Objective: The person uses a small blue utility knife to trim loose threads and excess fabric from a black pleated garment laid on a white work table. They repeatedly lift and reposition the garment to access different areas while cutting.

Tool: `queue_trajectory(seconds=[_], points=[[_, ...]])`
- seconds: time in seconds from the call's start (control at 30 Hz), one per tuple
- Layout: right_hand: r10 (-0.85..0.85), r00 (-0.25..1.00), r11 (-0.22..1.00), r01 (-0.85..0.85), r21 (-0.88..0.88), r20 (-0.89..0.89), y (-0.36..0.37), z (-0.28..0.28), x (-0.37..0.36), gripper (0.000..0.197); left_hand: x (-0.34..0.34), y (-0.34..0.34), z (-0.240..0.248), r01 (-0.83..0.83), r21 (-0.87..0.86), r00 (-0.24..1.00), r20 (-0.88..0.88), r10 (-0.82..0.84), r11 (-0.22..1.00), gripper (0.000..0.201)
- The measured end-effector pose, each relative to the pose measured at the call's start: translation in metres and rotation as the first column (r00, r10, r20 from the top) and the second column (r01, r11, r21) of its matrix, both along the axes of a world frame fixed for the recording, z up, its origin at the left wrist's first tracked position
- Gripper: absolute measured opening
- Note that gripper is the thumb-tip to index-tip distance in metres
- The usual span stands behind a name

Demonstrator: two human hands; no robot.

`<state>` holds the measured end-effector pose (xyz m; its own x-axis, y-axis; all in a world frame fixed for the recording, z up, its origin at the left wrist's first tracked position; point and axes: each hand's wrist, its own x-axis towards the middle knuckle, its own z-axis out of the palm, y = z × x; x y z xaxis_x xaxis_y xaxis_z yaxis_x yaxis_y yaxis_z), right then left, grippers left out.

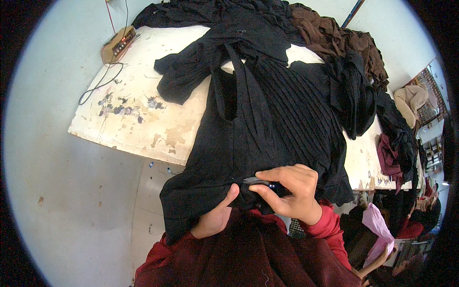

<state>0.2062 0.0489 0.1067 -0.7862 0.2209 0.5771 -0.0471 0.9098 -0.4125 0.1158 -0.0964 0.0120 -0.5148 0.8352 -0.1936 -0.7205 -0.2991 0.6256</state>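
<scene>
A black pleated garment lies spread over the table, its near edge drawn over the table's front toward me. My left hand holds that near edge, thumb on top and the other fingers hidden under the cloth. In my right hand is a small pair of thread snips, pinched between thumb and forefinger. Their grey blades point left, just above the cloth and close to my left thumb. Whether the blades touch the fabric I cannot tell.
More black cloth and a brown cloth are heaped along the far side of the worn white table. A beige box with red lights and a cable sits at the far left. At the right, a person holds pink cloth.
</scene>
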Motion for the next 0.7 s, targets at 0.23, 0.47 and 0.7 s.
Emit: queue_trajectory(seconds=[0.23, 0.47, 0.7], points=[[0.007, 1.000, 0.999, -0.009, -0.040, -0.029, 0.002, -0.005, 0.000, 0.017, -0.001, -0.001, -0.002, 0.042, -0.046, 0.998, -0.034, -0.043, 0.998, 0.045], [0.109, 0.992, 0.894, -0.123, -0.431, -0.058, 0.010, -0.005, -0.001, 0.046, 0.001, 0.000, -0.003, -0.067, -0.144, 0.924, -0.382, 0.007, 0.987, 0.045], [0.157, 0.987, 0.940, -0.158, -0.301, -0.029, -0.003, -0.022, -0.007, 0.044, -0.008, -0.010, 0.015, -0.246, -0.283, 0.277, -0.937, -0.213, 0.927, 0.043]])
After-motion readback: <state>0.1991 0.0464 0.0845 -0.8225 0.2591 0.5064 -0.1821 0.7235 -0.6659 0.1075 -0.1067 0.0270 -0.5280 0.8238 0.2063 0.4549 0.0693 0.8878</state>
